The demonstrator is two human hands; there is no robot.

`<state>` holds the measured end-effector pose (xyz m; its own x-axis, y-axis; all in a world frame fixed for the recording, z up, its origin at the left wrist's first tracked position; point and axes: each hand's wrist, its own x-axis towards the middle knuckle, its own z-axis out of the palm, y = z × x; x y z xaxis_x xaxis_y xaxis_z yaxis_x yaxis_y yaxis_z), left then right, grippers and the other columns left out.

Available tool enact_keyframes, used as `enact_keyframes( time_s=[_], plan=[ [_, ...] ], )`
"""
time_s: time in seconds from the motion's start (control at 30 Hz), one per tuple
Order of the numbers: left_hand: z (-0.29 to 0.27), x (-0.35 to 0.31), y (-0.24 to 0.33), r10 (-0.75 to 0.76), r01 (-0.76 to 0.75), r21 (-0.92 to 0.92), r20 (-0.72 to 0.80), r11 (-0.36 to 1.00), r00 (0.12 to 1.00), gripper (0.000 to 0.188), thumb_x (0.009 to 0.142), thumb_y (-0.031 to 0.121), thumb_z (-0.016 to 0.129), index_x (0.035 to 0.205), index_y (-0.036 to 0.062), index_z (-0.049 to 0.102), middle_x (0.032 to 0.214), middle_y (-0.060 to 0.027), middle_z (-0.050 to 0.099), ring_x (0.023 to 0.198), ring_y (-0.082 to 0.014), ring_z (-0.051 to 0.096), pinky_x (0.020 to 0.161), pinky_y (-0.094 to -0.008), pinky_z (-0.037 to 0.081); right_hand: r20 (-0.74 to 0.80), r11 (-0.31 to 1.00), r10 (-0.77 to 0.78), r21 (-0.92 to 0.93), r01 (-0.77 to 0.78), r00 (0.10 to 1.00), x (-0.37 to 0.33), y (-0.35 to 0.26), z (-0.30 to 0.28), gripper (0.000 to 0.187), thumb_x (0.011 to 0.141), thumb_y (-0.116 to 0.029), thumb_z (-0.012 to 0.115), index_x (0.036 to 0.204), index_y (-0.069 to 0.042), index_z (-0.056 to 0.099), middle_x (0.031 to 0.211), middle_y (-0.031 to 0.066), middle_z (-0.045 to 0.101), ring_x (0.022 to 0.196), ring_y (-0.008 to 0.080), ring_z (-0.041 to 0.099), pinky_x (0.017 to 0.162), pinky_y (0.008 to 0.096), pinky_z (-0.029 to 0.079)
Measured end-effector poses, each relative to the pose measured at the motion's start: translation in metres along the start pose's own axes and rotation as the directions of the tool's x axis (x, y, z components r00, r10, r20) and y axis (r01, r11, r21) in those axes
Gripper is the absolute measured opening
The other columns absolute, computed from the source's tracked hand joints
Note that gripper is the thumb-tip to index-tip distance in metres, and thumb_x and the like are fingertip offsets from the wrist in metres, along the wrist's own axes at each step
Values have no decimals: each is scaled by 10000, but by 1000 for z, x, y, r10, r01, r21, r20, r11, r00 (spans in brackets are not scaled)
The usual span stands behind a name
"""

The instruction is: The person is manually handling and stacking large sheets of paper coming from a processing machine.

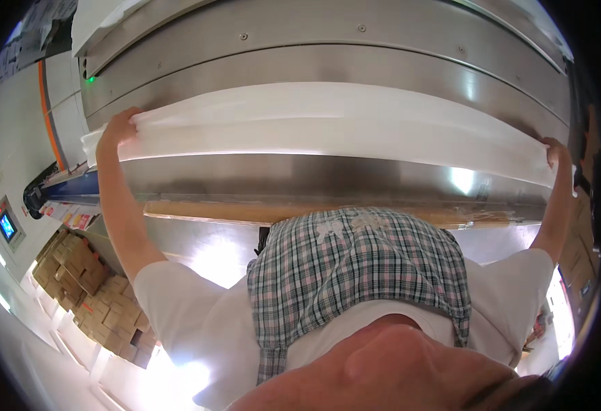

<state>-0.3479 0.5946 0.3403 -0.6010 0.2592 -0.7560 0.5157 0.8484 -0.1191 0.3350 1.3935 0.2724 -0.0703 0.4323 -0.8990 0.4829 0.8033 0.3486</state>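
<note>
A long white sheet, perhaps cloth or film, [334,123] stretches across the metal machine front [314,61] in a wide folded band. Near its left end my left hand [122,127] is closed on the sheet, thumb on the near side. At the far right my right hand [555,152] grips the other end, with a short bit of the sheet hanging past the fingers. Both arms are spread wide, and the band is drawn fairly straight between them. Fingers behind the sheet are partly hidden.
Below the sheet runs a sloping metal shelf [300,177] with a brown, tape-covered front edge [204,211] close to my checked apron [355,267]. A control panel with a lit screen [6,225] is at left. Stacked cardboard boxes [112,308] stand at lower left, more cartons [578,267] at right.
</note>
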Motion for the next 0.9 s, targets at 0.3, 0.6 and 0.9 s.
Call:
enact_keyframes(
  time_s=[0.3,0.6,0.9],
  plan=[
    [76,-140,135,86,-580,-238,-876,779,475,274,715,1,549,981,61,579,1001,-121,576,951,-311,546,849,-359,428,-889,555,-74,340,759,452,-102,-152,-46,292,862,-92,509,1151,-56,492,1050,25,539,916,88,508,803,218,405],
    [126,-163,188,482,-645,147,-790,750,380,427,733,253,626,1125,125,515,1201,-87,478,1154,-276,411,990,-523,241,-873,96,-462,-225,970,-157,-258,-550,-151,426,693,-232,707,1020,-54,500,950,82,560,769,188,539,665,312,445],
    [137,-134,113,421,-548,202,-853,812,308,404,765,298,581,1122,123,512,1156,-114,491,1116,-348,406,982,-563,219,-761,375,-620,-502,779,-192,-336,-626,-135,141,693,-121,574,804,-43,537,915,89,530,835,261,524,589,368,459]
  ],
)
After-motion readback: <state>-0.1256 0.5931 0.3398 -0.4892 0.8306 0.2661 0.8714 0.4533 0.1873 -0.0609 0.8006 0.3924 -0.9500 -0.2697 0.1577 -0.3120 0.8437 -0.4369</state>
